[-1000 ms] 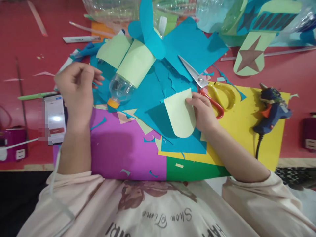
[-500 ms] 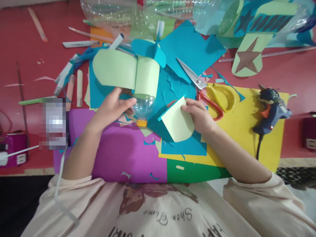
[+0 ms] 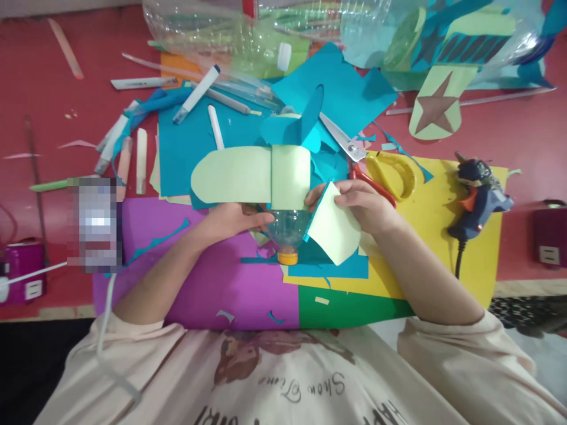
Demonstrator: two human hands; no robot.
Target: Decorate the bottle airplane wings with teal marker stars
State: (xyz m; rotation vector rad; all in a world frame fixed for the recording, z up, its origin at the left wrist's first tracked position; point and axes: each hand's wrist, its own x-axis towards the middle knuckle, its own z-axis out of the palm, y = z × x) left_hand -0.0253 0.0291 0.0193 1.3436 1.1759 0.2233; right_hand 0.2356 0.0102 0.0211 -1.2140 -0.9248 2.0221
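Observation:
My left hand [image 3: 237,218] grips a small clear plastic bottle [image 3: 287,227] from the left, its thumb near the bottle's shoulder. An orange cap [image 3: 287,258] points toward me. Pale green paper [image 3: 290,177] wraps the bottle's middle, and a rounded pale green paper wing [image 3: 233,175] sticks out to the left. Blue paper fins [image 3: 283,128] stand at the far end. Between thumb and fingers, my right hand [image 3: 361,203] pinches a loose pale green paper piece [image 3: 335,227] with a blue folded edge, close beside the bottle's right side.
Scissors [image 3: 354,149] with red and yellow handles lie beyond my right hand. A glue gun [image 3: 476,198] rests on yellow paper [image 3: 438,248] at the right. Markers [image 3: 197,94] and blue scraps lie at the back left, near a phone [image 3: 98,224]. Large clear bottles [image 3: 199,29] stand behind.
The bottle has moved right and toward me with my left hand, uncovering markers behind it. My right hand has brought the loose paper piece close to the bottle's side.

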